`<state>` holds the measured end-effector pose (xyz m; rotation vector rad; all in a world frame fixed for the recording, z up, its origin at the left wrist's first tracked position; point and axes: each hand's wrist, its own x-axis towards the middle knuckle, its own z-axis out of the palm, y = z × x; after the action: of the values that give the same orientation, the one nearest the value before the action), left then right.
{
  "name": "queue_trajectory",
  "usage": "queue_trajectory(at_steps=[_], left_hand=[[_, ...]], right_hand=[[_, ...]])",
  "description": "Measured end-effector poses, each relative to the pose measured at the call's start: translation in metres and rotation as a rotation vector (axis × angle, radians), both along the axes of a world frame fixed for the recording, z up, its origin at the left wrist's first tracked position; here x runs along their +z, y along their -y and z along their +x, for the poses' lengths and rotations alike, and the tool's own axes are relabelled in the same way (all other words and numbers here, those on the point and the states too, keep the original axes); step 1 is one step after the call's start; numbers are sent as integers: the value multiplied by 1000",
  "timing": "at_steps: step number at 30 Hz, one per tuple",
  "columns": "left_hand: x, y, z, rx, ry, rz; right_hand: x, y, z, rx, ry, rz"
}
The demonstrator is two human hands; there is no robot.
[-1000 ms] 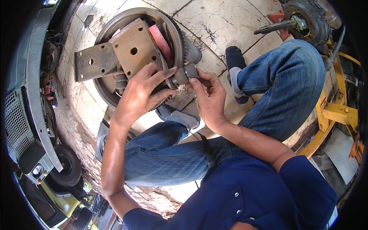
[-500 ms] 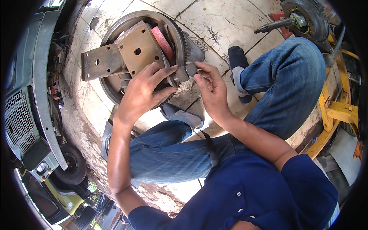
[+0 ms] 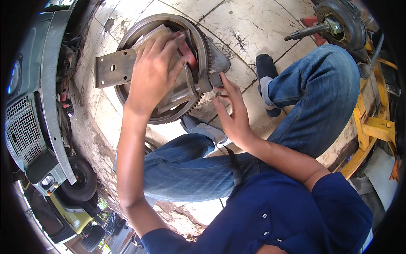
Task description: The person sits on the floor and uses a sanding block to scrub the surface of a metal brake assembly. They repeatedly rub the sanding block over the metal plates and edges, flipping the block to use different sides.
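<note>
My left hand [image 3: 154, 72] lies over a rusty metal bracket [image 3: 113, 67] with drilled holes, its fingers bent over the plate next to a dull red block [image 3: 187, 56]. The bracket rests across a round toothed flywheel [image 3: 146, 20] on the floor. At the flywheel's right rim a dark grey cylindrical bushing [image 3: 215, 79] sticks out from the bracket's end. My right hand [image 3: 233, 114] is beside this bushing; its index fingertip touches or nearly touches it, while the thumb stands apart below. The plate under my left palm is hidden.
A grey cylindrical part [image 3: 220, 59] stands right of the flywheel. Farther right is a dark hub with a shaft [image 3: 311, 29], and a yellow metal frame [image 3: 376, 127]. A parked vehicle's bumper [image 3: 53, 93] is at left. My jeans-clad legs [image 3: 313, 89] flank the tiled floor [image 3: 234, 34].
My left hand has moved up from beside the bushing onto the bracket plate. My right thumb has come away from the bushing, opening a gap to the index finger.
</note>
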<state>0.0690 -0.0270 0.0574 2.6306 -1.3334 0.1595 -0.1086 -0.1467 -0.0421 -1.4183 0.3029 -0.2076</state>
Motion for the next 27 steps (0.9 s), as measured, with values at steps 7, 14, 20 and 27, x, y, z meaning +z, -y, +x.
queue_trajectory(at_steps=[7,14,20,27], left_hand=[[-16,10,49,-52,-23,160],[12,2,52,-117,-131,-49],[61,-26,8,221,-120,-261],[48,-46,-40,228,-314,-553]], right_hand=[[-9,2,4,-55,-19,103],[-5,3,8,-96,-34,224],[51,43,13,17,106,49],[140,88,73,397,531,-799]])
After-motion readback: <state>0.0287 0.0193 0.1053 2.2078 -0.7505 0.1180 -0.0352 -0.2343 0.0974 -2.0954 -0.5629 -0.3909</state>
